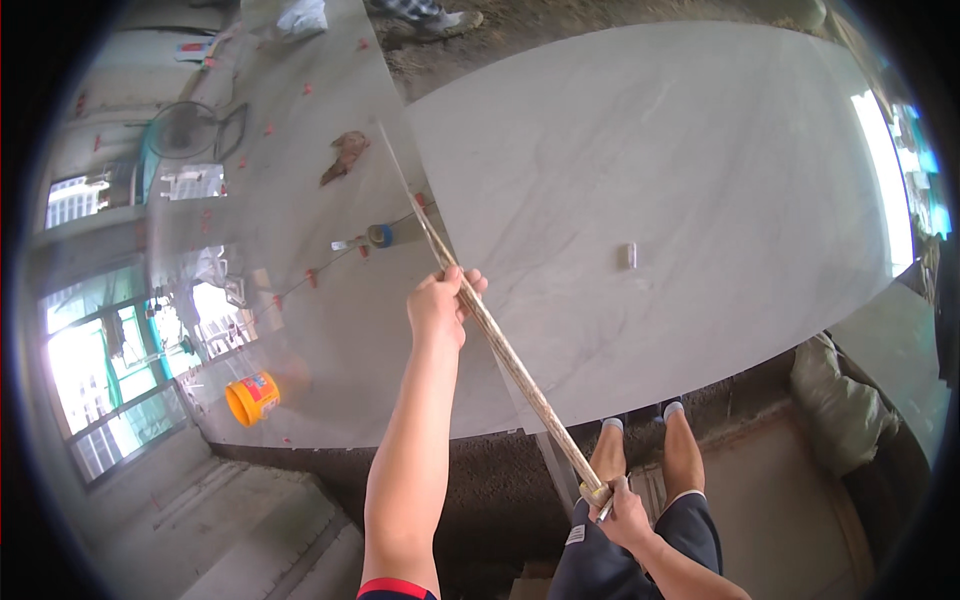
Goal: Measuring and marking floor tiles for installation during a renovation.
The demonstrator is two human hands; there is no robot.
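A long, thin, tan stick point(525, 385) with worn, patchy sides runs diagonally from near my right hip out over the floor, its far tip narrowing into blur. My left hand point(445, 300) is closed around its middle, arm stretched forward. Close to my thigh, my right hand point(622, 515) grips the near end, where a yellowish wrapped piece shows. Under the stick lies the joint beside a large grey floor slab point(700, 140). On that slab sits a small pale cylinder point(631, 256). Left of the stick are a blue round thing point(379, 235) and a brown crumpled cloth point(345, 157).
An orange-yellow bucket point(252, 398) stands on the glossy slabs at left. Red clips point(312, 278) line the joints. A pale sack point(835, 400) lies at right. Bare dark ground borders the slabs near my feet. Another person's foot point(445, 20) shows at the top.
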